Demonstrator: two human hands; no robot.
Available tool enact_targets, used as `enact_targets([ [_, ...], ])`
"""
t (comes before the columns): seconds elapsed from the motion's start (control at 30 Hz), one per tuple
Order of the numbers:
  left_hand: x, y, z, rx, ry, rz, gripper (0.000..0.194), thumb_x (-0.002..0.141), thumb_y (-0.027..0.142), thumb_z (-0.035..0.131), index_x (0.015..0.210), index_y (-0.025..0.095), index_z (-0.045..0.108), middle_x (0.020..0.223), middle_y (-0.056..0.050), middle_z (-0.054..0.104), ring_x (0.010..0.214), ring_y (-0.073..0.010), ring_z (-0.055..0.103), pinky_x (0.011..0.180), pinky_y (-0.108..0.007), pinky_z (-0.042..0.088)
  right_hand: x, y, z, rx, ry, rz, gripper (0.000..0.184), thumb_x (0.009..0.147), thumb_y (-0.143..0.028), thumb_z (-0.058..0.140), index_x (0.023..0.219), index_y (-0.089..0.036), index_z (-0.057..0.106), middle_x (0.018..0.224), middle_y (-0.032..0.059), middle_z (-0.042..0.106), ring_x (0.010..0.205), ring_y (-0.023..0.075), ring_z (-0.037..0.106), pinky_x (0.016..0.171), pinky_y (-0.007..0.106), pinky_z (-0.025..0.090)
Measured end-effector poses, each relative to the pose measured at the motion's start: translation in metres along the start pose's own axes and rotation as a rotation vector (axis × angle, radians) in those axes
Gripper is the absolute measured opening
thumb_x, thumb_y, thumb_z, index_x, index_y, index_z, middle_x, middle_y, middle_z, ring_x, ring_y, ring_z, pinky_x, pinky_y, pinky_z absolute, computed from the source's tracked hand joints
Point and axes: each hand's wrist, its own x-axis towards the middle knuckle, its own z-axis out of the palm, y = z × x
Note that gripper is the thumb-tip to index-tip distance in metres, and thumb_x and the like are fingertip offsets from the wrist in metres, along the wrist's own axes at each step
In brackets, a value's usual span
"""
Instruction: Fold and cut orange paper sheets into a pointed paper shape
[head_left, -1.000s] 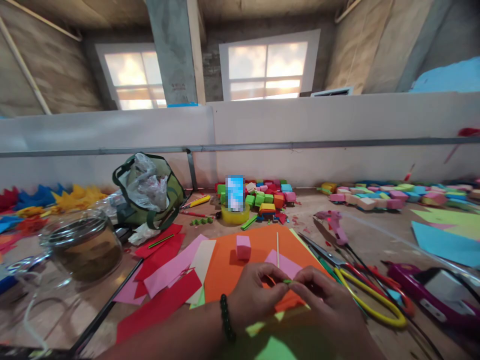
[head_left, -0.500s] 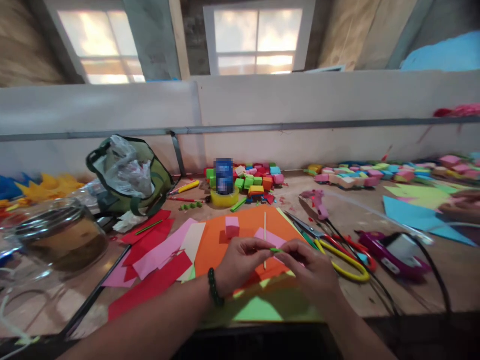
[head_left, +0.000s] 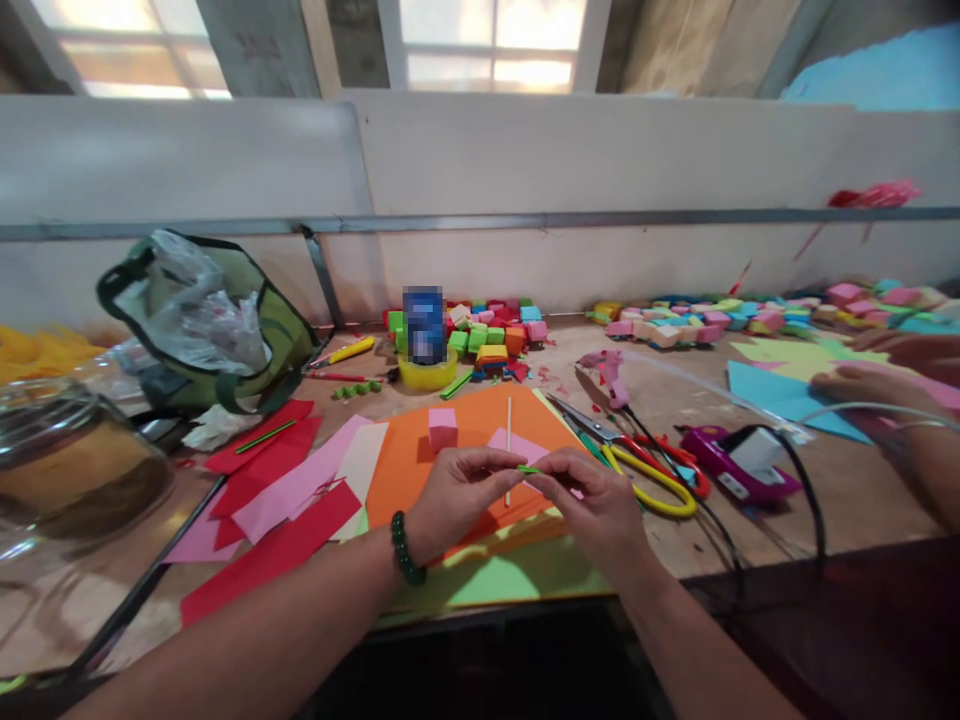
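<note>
Pinched between both hands is a small green paper strip (head_left: 528,469), held above the orange paper. My left hand (head_left: 459,497), with a green bead bracelet (head_left: 407,548) at the wrist, grips its left end between thumb and fingertips. The other end is in the closed fingers of my right hand (head_left: 596,500). Beneath them lie orange paper sheets (head_left: 409,460) on top of green ones. A pink paper cube (head_left: 442,428) sits on the orange sheet. A thin pale stick (head_left: 509,430) and a pink paper piece (head_left: 499,440) lie close by, partly behind my fingers.
Yellow-handled scissors (head_left: 652,490), a pink glue gun (head_left: 611,375) and a purple device (head_left: 739,465) with cables lie right. At far right is another person's hand (head_left: 870,390). Red paper (head_left: 277,550), a glass jar (head_left: 75,470) and a green bag (head_left: 277,330) are left. Colourful paper cubes (head_left: 487,335) line the back.
The view has tilted down and shifted right, so things appear higher and further left. Both hands keep their pinch on the green strip. The other person's hand shows more at right.
</note>
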Motion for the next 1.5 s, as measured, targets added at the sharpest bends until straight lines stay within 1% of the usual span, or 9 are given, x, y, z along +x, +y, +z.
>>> enact_targets([
  [0.17,0.0005,-0.0009,-0.0014,0.023,-0.003,0.050,0.015,0.074,0.027,0.070,0.080,0.013,0.074,0.077,-0.007,0.074,0.070,-0.0155,0.064,0.066,-0.024,0.050,-0.0011,0.0007,0.0001,0.011,-0.013,0.011,0.011,0.080,-0.027,0.068,0.072,-0.019,0.067,0.065,-0.0003,0.063,0.057,0.0115,0.054,0.051,0.022,0.041],
  [0.4,0.0003,-0.0029,-0.0018,0.038,0.020,0.023,0.013,0.074,0.025,0.070,0.081,0.014,0.075,0.077,-0.006,0.075,0.068,-0.0144,0.064,0.063,-0.022,0.049,-0.0001,0.0012,0.0013,0.037,-0.007,0.022,0.009,0.079,-0.025,0.069,0.072,-0.019,0.067,0.066,-0.0010,0.063,0.057,0.0106,0.054,0.051,0.020,0.041],
  [0.57,-0.0008,-0.0021,-0.0001,0.060,0.014,0.049,0.015,0.077,0.025,0.067,0.080,0.012,0.074,0.078,-0.007,0.074,0.072,-0.0154,0.065,0.068,-0.023,0.049,0.0005,0.0009,0.0008,0.035,-0.019,0.040,0.010,0.079,-0.028,0.069,0.075,-0.019,0.067,0.068,-0.0009,0.063,0.056,0.0102,0.054,0.050,0.020,0.041],
  [0.77,-0.0046,-0.0021,0.0004,0.225,0.023,0.136,0.015,0.082,0.024,0.061,0.078,0.012,0.070,0.074,-0.006,0.071,0.069,-0.0142,0.062,0.067,-0.023,0.047,-0.0003,-0.0031,0.0006,-0.006,-0.022,0.022,0.012,0.081,-0.026,0.065,0.072,-0.018,0.065,0.064,-0.0009,0.062,0.055,0.0105,0.053,0.049,0.021,0.040],
  [0.9,-0.0050,-0.0007,0.0015,0.336,0.036,0.198,0.015,0.083,0.023,0.058,0.073,0.013,0.064,0.069,-0.002,0.064,0.066,-0.0124,0.057,0.063,-0.022,0.043,-0.0028,-0.0031,0.0019,-0.041,-0.019,-0.020,0.014,0.082,-0.027,0.064,0.071,-0.018,0.064,0.063,-0.0007,0.061,0.056,0.0113,0.053,0.050,0.022,0.040],
  [1.07,-0.0035,-0.0012,0.0021,0.382,0.032,0.180,0.014,0.083,0.026,0.057,0.076,0.014,0.059,0.072,-0.002,0.061,0.067,-0.0130,0.055,0.062,-0.023,0.042,-0.0021,-0.0017,0.0024,-0.037,-0.003,-0.029,0.014,0.082,-0.027,0.065,0.071,-0.019,0.063,0.063,-0.0015,0.059,0.056,0.0109,0.052,0.051,0.021,0.040],
  [1.27,-0.0035,-0.0023,-0.0001,0.425,0.052,0.231,0.018,0.084,0.025,0.055,0.069,0.016,0.053,0.066,0.000,0.054,0.063,-0.0121,0.048,0.060,-0.024,0.038,-0.0020,-0.0003,0.0021,0.011,-0.071,0.030,0.017,0.084,-0.031,0.062,0.073,-0.018,0.061,0.065,-0.0016,0.058,0.057,0.0109,0.052,0.052,0.021,0.041],
  [1.37,-0.0044,-0.0010,0.0011,0.417,0.038,0.236,0.020,0.084,0.027,0.055,0.068,0.016,0.052,0.064,0.001,0.053,0.062,-0.0120,0.047,0.060,-0.024,0.037,-0.0027,-0.0013,0.0009,-0.049,-0.068,-0.018,0.021,0.087,-0.031,0.059,0.069,-0.018,0.058,0.061,-0.0024,0.053,0.055,0.0105,0.048,0.052,0.021,0.039],
  [1.5,-0.0047,-0.0016,0.0042,0.341,0.027,0.165,0.017,0.082,0.029,0.055,0.072,0.015,0.056,0.069,-0.002,0.057,0.065,-0.0133,0.051,0.062,-0.024,0.039,-0.0022,-0.0007,0.0001,-0.091,-0.083,-0.065,0.025,0.088,-0.033,0.055,0.067,-0.019,0.056,0.060,-0.0022,0.053,0.054,0.0111,0.049,0.051,0.022,0.039],
])
